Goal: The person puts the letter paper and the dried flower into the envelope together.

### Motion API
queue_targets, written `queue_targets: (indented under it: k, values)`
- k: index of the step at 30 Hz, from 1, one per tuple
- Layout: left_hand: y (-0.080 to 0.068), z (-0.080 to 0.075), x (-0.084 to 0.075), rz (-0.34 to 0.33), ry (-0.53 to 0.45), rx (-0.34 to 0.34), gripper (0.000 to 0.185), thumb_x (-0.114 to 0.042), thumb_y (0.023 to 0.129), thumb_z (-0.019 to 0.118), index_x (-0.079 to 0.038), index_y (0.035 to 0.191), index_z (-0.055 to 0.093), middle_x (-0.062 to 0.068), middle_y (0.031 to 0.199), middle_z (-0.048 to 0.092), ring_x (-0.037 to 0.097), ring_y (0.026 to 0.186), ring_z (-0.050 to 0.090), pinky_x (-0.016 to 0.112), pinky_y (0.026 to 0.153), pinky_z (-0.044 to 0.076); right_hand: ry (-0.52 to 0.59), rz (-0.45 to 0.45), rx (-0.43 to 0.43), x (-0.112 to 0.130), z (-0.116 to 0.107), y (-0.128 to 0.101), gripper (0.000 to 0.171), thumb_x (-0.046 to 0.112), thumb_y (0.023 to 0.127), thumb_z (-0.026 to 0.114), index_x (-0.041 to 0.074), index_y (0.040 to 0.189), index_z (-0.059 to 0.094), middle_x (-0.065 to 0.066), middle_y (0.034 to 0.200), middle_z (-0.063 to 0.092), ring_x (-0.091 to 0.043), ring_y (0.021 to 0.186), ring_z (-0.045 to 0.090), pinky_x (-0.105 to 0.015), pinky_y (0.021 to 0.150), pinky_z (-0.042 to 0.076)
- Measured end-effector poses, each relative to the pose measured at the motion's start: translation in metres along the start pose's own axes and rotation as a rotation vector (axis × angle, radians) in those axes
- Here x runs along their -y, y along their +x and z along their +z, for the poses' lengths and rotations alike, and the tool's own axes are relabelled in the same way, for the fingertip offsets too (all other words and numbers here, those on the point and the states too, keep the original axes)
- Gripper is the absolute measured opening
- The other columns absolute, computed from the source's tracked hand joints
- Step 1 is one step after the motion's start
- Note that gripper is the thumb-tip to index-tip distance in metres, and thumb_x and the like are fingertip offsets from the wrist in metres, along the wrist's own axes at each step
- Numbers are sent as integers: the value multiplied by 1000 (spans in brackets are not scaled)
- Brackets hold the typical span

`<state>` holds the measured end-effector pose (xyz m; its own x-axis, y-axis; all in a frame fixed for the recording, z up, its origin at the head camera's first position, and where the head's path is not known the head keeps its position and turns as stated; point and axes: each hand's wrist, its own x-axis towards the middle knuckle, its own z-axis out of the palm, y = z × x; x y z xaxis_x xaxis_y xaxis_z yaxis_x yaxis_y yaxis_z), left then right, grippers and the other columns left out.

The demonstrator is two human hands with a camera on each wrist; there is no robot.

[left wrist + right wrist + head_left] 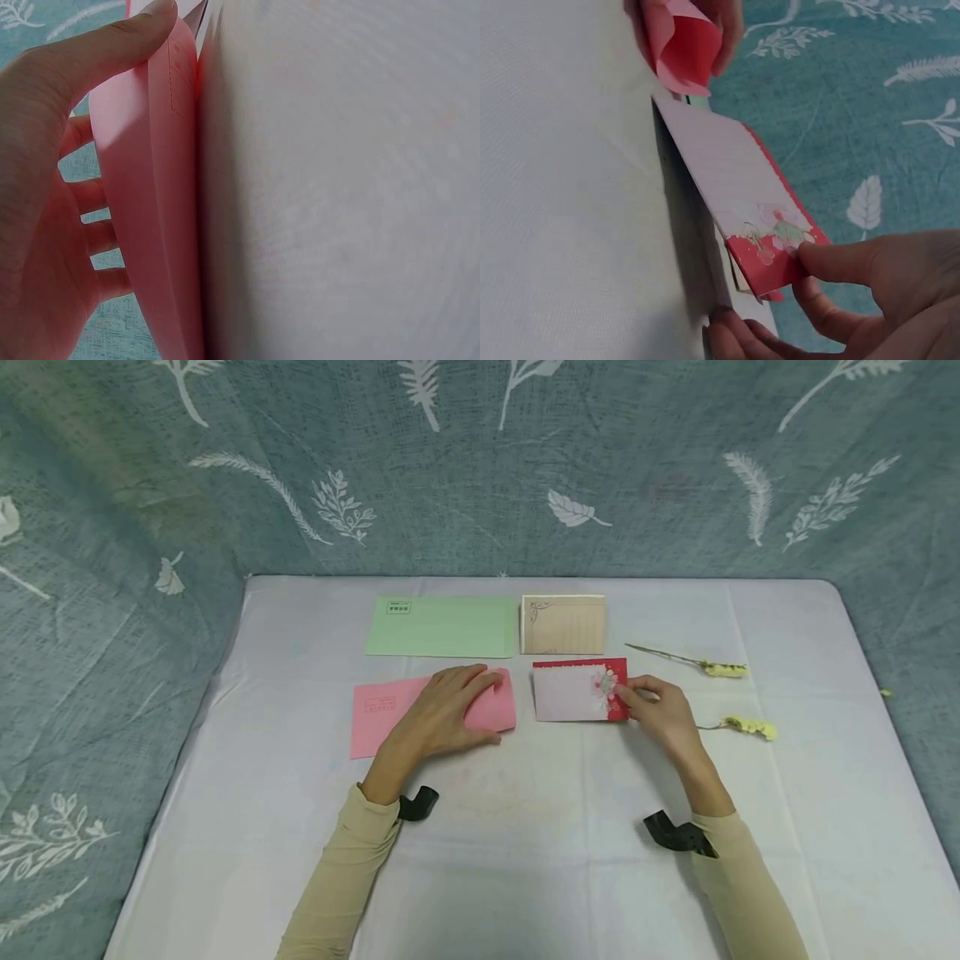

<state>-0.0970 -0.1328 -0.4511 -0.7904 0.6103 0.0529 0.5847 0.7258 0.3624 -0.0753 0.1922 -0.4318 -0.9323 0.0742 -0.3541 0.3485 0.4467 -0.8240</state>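
Note:
My left hand (447, 712) grips the pink envelope (378, 718) across its width, thumb at the near edge and fingers at the far edge. The right wrist view shows the envelope's mouth (688, 52) bulging into a rounded opening. Between thumb and fingers my right hand (663, 714) pinches the right end of a red and white card (566, 693) printed with flowers. The card is tilted above the white table, its left end pointing at the envelope's mouth with a small gap between them. In the left wrist view, the pink envelope (127, 172) hides most of the fingers.
Beyond the hands lie a green envelope (442, 627) and a tan lined card (564, 625), side by side. To the right are two dried stems with yellow flowers, one farther (723, 669) and one nearer (752, 727). A patterned teal cloth (480, 468) hangs behind the white table (525, 893).

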Motion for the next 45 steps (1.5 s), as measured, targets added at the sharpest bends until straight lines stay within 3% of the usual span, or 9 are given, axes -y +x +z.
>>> queue_targets:
  k: [5, 10, 16, 21, 25, 28, 34, 41, 45]
  values:
    - [1, 0, -1, 3, 1, 0, 80, -54, 76, 77, -16, 141, 50, 12, 141, 49, 29, 131, 44, 47, 112, 31, 35, 0, -2, 0, -1, 3, 33, 21, 98, 60, -9, 113, 61, -16, 109, 62, -3, 75, 55, -19, 65, 47]
    - [1, 1, -1, 0, -4, 2, 81, -54, 76, 77, -16, 142, 50, 13, 142, 49, 29, 132, 44, 47, 112, 30, 79, -17, -43, -5, 2, 9, 30, 17, 96, 63, -8, 112, 61, 6, 80, 62, -1, 70, 52, -17, 61, 45]
    - [0, 1, -2, -11, -8, 12, 80, -53, 76, 77, -16, 142, 50, 13, 142, 48, 29, 133, 43, 47, 112, 30, 165, -59, -55, -9, 3, 9, 33, 11, 93, 66, -10, 117, 56, 18, 72, 61, 4, 68, 52, -13, 59, 41]
    - [0, 1, -3, -19, -12, 19, 79, -53, 76, 78, -16, 142, 50, 13, 142, 48, 29, 133, 43, 47, 112, 30, 186, -52, -31, -10, 2, 9, 39, 12, 93, 66, -9, 124, 53, 13, 77, 66, 5, 70, 56, -13, 62, 45]
    - [0, 1, -3, -22, -8, 23, 79, -52, 76, 78, -17, 141, 50, 14, 142, 48, 30, 133, 42, 47, 113, 30, 168, -27, -4, -11, 1, 11, 44, 14, 94, 66, -8, 130, 54, -9, 95, 74, 6, 72, 62, -14, 65, 51]
    - [0, 1, -3, -22, -2, 23, 79, -52, 76, 78, -17, 142, 50, 14, 142, 48, 30, 133, 42, 47, 113, 30, 153, -10, 13, -13, 2, 13, 43, 15, 95, 65, -11, 129, 56, -22, 109, 69, 8, 74, 63, -14, 67, 53]
    - [0, 1, -3, -20, -2, 23, 79, -53, 77, 77, -16, 141, 50, 15, 143, 47, 31, 133, 42, 48, 113, 29, 145, 2, 8, -13, 3, 16, 42, 19, 97, 62, -12, 124, 60, -22, 109, 68, 6, 71, 64, -15, 65, 54]
    - [1, 2, -2, -30, 9, 39, 81, -54, 77, 77, -17, 143, 49, 15, 144, 46, 32, 134, 41, 49, 113, 29, 47, -93, -44, -11, 1, 17, 33, 18, 95, 66, -10, 112, 67, -25, 101, 71, 4, 67, 64, -16, 62, 54]
    - [2, 3, -2, -32, 10, 44, 82, -54, 77, 77, -18, 144, 48, 15, 145, 45, 32, 135, 40, 49, 113, 29, 34, -98, -35, -9, -2, 17, 32, 16, 94, 67, -11, 111, 68, -20, 94, 72, 4, 63, 63, -18, 61, 55]
